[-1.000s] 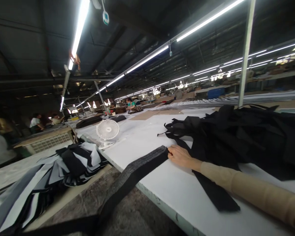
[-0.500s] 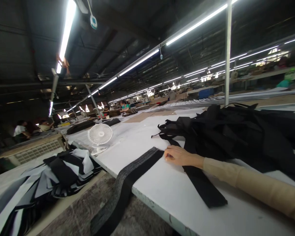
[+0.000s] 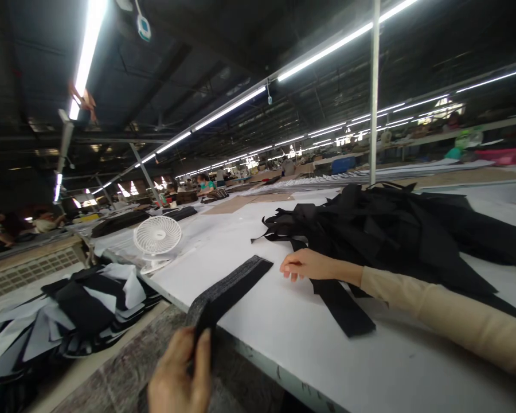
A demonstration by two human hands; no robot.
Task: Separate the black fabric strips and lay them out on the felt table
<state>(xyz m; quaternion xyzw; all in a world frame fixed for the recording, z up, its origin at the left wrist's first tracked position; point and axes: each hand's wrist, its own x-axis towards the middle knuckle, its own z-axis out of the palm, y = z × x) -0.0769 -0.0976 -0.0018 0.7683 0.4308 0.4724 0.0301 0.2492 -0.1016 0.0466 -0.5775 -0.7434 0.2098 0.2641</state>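
A stack of long dark grey fabric strips [image 3: 232, 285] lies across the near edge of the white table [image 3: 284, 321]. My left hand [image 3: 181, 376] is at the bottom of the view, fingers pinched on the near end of that stack. My right hand [image 3: 304, 265] hovers just above the table a little right of the stack's far end, fingers loosely curled and holding nothing. Under my right wrist lies a single black strip [image 3: 341, 305]. Behind it sits a big heap of black fabric pieces [image 3: 391, 229].
A small white desk fan [image 3: 157, 238] stands on the table's left part. Left of the table lies a pile of black and white cut pieces [image 3: 86, 301]. A metal post [image 3: 373, 92] rises behind the heap. Other people work at far tables.
My left hand has come into view and taken hold of the near end of the grey strip stack. My right hand has lifted off the stack's far end and drawn slightly right.
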